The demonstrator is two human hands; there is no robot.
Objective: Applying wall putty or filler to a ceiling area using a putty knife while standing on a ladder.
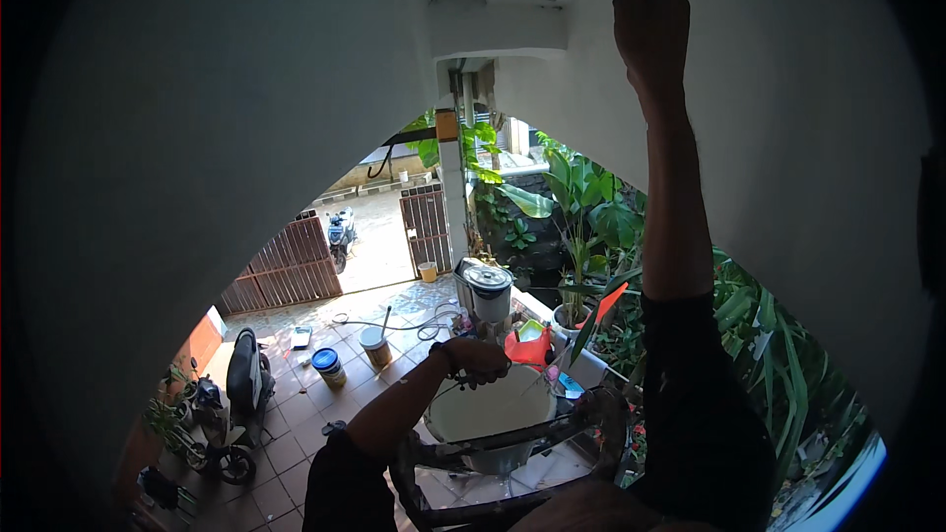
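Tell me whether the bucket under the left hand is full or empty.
Nearly full: the bucket shows a broad pale surface of paint close to its rim, with the left hand resting at its edge. Depth cannot be told.

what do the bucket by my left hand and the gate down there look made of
Bucket: probably plastic, smooth round rim, filled with pale liquid; the left hand rests at its edge. Gate: reddish-brown slats, maybe wood or painted metal, too far to tell.

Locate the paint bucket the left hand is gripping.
In the head view, the paint bucket sits lower centre, directly under the left hand, perched on the dark metal frame high above the tiled floor.
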